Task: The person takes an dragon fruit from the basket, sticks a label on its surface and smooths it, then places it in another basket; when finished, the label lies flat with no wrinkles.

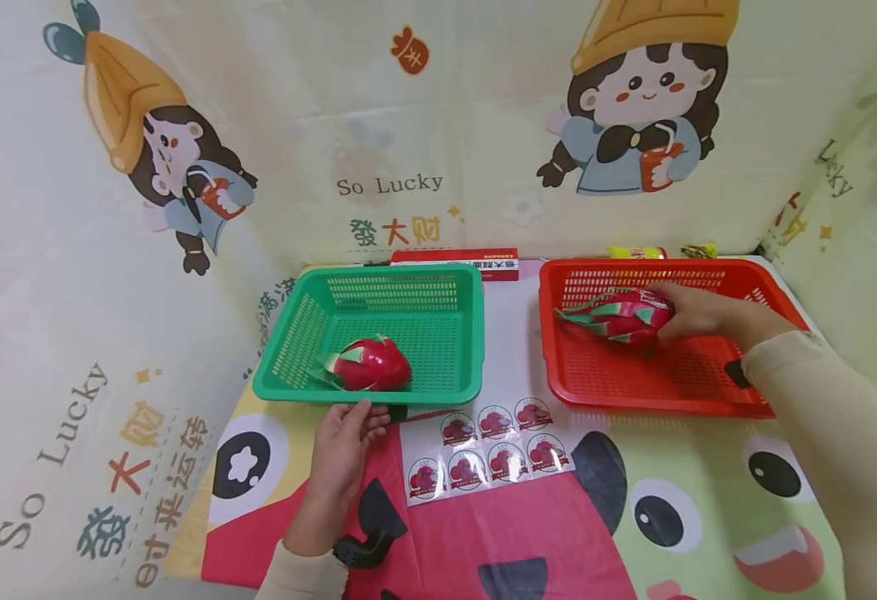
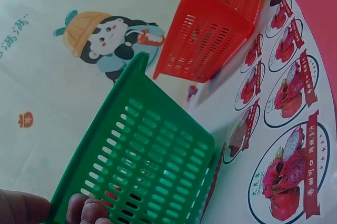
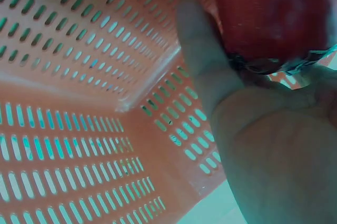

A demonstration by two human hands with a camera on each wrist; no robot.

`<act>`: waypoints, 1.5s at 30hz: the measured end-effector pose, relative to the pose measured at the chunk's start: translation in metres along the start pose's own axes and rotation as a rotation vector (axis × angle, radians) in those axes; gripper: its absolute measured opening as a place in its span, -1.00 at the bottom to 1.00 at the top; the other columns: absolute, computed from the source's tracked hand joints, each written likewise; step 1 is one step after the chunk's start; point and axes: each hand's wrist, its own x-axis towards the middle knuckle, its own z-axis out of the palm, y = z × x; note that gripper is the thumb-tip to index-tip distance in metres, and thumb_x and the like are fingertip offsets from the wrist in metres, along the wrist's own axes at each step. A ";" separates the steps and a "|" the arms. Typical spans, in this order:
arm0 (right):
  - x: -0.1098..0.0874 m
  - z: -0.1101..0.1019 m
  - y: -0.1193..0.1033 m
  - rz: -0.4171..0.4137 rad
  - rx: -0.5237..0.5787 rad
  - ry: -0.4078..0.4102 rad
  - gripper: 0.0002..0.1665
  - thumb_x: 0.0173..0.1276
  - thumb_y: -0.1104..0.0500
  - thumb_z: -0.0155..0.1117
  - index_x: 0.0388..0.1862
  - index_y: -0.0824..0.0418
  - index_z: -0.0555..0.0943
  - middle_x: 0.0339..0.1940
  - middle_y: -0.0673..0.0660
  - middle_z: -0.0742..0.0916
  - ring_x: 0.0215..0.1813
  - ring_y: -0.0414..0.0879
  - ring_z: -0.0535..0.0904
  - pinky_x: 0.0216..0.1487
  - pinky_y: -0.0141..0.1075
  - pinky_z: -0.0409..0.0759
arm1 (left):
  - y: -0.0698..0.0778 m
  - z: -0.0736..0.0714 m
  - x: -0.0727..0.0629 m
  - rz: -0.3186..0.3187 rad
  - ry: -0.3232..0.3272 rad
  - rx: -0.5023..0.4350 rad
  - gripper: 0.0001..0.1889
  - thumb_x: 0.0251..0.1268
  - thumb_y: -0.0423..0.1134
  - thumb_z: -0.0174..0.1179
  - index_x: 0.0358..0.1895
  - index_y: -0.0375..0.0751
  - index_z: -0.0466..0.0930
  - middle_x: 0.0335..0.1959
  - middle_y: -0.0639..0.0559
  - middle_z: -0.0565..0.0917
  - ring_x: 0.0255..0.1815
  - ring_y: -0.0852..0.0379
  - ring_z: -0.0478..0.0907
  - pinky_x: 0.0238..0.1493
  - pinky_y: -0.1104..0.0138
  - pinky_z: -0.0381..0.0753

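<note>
My right hand [image 1: 697,312] grips a dragon fruit [image 1: 626,318] with green scales, within the red basket [image 1: 656,404]. In the right wrist view the fingers [image 3: 197,45] lie along the side of the fruit [image 3: 274,18]; whether it touches the basket floor I cannot tell. At the front rim of the green basket [image 1: 367,397] is my left hand [image 1: 343,442]. The left wrist view has its thumb [image 2: 23,206] and fingertips [image 2: 92,211] on either side of the green basket's rim [image 2: 100,113], pinching it. A second dragon fruit [image 1: 374,364] lies in the green basket near its front wall.
Between and in front of the baskets lies a sheet of round dragon fruit stickers [image 1: 487,454]. Behind the green basket is a red and white box [image 1: 453,260]. A yellow packet [image 1: 637,252] sits behind the red basket. Printed cloth walls [image 1: 438,125] enclose the table.
</note>
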 end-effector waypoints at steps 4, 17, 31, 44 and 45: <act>-0.004 0.000 -0.002 -0.011 -0.007 0.003 0.34 0.17 0.12 0.59 0.65 0.35 -0.13 0.39 0.56 0.24 0.31 0.52 0.17 0.19 0.29 0.57 | 0.002 0.001 0.000 0.006 -0.010 0.002 -0.58 0.58 -0.06 0.17 0.23 -0.28 0.38 0.02 -0.17 0.68 -0.01 -0.04 0.70 0.02 0.37 0.73; -0.025 -0.005 -0.031 -0.019 -0.060 0.124 0.41 0.21 -0.08 0.58 0.68 0.32 -0.18 0.39 0.52 0.28 0.34 0.49 0.18 0.11 0.30 0.63 | 0.007 0.005 0.000 0.007 -0.014 -0.036 -0.59 0.59 -0.11 0.15 0.22 -0.35 0.36 -0.01 -0.18 0.70 -0.07 0.03 0.71 -0.02 0.38 0.73; -0.060 0.001 -0.081 -0.127 0.018 0.408 0.04 0.40 -0.18 0.41 0.62 0.21 0.13 0.51 0.43 0.38 0.45 0.41 0.29 0.15 0.29 0.64 | 0.008 0.007 0.001 0.028 -0.022 -0.060 -0.63 0.61 -0.13 0.12 0.20 -0.35 0.34 0.04 -0.29 0.69 -0.12 0.09 0.71 -0.05 0.39 0.72; -0.088 0.054 -0.141 -0.293 0.157 0.467 -0.16 0.34 -0.06 0.50 0.47 0.12 0.32 0.36 0.26 0.56 0.34 0.26 0.50 0.01 -0.14 0.75 | 0.008 0.003 -0.006 -0.009 -0.006 -0.082 -0.58 0.59 -0.09 0.16 0.23 -0.34 0.35 0.06 -0.27 0.69 -0.07 0.03 0.71 -0.01 0.37 0.72; -0.088 0.061 -0.148 -0.311 0.169 0.454 -0.15 0.32 -0.05 0.52 0.46 0.12 0.33 0.34 0.24 0.57 0.33 0.25 0.53 0.04 -0.03 0.75 | 0.007 0.003 -0.006 -0.009 -0.004 -0.087 -0.57 0.58 -0.09 0.17 0.23 -0.33 0.35 0.06 -0.27 0.69 -0.06 0.01 0.71 -0.01 0.36 0.73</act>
